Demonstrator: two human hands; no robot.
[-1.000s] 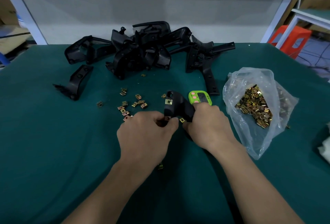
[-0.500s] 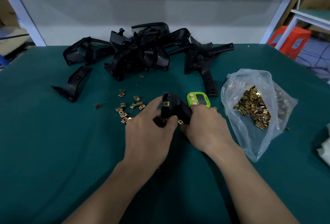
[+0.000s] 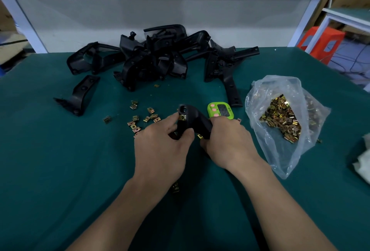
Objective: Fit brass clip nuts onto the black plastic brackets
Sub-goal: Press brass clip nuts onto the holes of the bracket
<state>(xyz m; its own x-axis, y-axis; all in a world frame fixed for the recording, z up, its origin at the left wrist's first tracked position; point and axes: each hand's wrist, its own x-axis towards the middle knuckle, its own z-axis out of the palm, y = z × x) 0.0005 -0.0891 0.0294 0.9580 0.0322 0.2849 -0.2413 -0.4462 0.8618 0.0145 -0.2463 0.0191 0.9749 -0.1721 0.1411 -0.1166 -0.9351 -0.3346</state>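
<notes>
Both hands hold one black plastic bracket point(image 3: 195, 119) just above the green table top point(image 3: 60, 170). My left hand point(image 3: 162, 146) grips its left end, thumb and fingers curled round it beside a brass clip nut point(image 3: 182, 117) seated on the bracket. My right hand point(image 3: 230, 142) grips the right end, where a second brass nut point(image 3: 200, 136) shows at the lower edge. Several loose brass clip nuts point(image 3: 140, 119) lie scattered just left of my hands. One more nut point(image 3: 175, 187) lies under my left wrist.
A heap of black brackets point(image 3: 156, 58) lies at the back of the table, with a single bracket point(image 3: 80, 94) to its left front. A clear plastic bag of brass nuts point(image 3: 284, 118) sits to the right, a green counter point(image 3: 220, 110) behind my right hand, and a white cloth point(image 3: 362, 160) at the right edge.
My left hand has shifted up the bracket from its lower end, its fingers now reaching the nut near the top. The bracket has tilted slightly; my right hand keeps its hold.
</notes>
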